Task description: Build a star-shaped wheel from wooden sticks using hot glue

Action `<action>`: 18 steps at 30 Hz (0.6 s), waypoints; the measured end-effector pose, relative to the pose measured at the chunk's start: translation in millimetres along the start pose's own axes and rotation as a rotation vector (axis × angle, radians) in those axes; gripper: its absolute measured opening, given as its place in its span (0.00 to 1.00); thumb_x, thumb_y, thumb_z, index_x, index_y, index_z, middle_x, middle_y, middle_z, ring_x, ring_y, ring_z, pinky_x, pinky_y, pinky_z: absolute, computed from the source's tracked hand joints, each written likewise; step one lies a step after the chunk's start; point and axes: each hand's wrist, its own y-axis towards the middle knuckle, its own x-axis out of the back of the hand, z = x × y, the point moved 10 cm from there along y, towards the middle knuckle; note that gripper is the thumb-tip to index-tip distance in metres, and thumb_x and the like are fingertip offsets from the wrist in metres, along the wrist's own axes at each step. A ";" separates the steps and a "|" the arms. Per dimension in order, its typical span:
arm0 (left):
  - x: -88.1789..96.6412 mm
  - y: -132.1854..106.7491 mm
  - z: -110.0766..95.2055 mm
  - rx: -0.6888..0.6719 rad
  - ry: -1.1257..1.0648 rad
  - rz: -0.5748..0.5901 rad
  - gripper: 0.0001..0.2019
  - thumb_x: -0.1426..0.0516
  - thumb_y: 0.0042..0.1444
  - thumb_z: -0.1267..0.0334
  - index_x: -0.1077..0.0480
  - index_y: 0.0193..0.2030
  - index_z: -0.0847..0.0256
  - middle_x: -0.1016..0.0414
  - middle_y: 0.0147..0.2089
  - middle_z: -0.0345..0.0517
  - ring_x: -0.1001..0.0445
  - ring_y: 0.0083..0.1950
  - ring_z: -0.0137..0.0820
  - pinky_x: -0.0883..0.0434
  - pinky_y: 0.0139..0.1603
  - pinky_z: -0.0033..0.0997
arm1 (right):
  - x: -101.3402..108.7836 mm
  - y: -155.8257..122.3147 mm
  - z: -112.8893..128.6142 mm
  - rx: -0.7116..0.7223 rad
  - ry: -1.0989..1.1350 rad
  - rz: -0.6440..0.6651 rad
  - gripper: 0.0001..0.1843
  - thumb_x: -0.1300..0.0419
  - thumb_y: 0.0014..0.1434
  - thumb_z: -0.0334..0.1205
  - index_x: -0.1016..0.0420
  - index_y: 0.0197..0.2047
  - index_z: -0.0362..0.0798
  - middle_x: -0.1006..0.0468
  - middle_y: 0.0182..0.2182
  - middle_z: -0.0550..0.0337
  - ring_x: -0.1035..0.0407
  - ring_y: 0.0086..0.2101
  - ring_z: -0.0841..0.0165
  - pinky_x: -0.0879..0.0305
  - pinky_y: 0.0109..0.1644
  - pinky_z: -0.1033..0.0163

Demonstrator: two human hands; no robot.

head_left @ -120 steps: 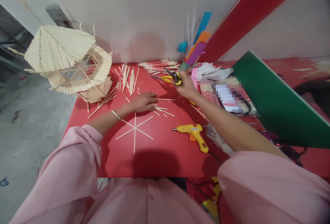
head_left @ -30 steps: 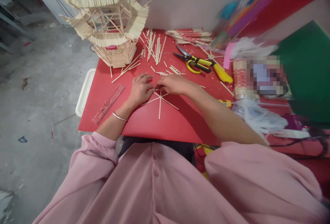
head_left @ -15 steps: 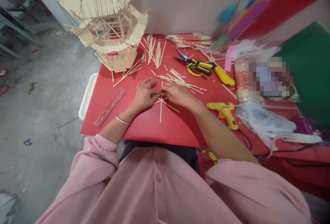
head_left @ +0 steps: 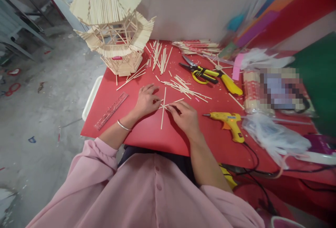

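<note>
A star of thin wooden sticks (head_left: 163,108) lies on the red table (head_left: 147,133), its sticks crossing at one centre. My left hand (head_left: 146,100) rests on the star's left side, fingers bent down and pressing near the centre. My right hand (head_left: 185,116) sits on its right side, fingertips pinched at the crossing point. Both hands meet at the middle of the star. A silver bangle circles my left wrist.
A stick-built pagoda model (head_left: 115,28) stands at the table's far left corner. Loose sticks (head_left: 161,58) are scattered behind the hands. Yellow-handled cutters (head_left: 210,75), a yellow glue gun (head_left: 228,121) with cord, a clear ruler (head_left: 111,111), plastic bags (head_left: 275,137) and stick packets (head_left: 199,46) lie around.
Four seconds ago my right hand held the cutters at the back; they now lie on the table. Both hands have come to the stick star, and my right hand has since slid nearer to me.
</note>
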 end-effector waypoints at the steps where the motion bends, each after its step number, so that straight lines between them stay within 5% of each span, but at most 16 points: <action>1: 0.5 0.1 -0.6 0.003 0.004 0.005 0.07 0.38 0.58 0.62 0.18 0.32 0.56 0.23 0.61 0.50 0.34 0.69 0.49 0.38 0.67 0.58 | 0.3 0.3 0.2 0.000 -0.014 0.001 0.18 0.45 0.70 0.51 0.18 0.41 0.49 0.17 0.38 0.54 0.24 0.38 0.64 0.32 0.44 0.60; 18: 14.9 -3.7 -33.5 -0.131 0.111 0.021 0.08 0.41 0.58 0.63 0.21 0.30 0.59 0.25 0.63 0.51 0.36 0.70 0.50 0.44 0.71 0.62 | -17.5 -1.4 6.4 -0.016 -0.234 0.151 0.20 0.50 0.70 0.40 0.22 0.58 0.51 0.22 0.38 0.54 0.30 0.39 0.63 0.43 0.38 0.60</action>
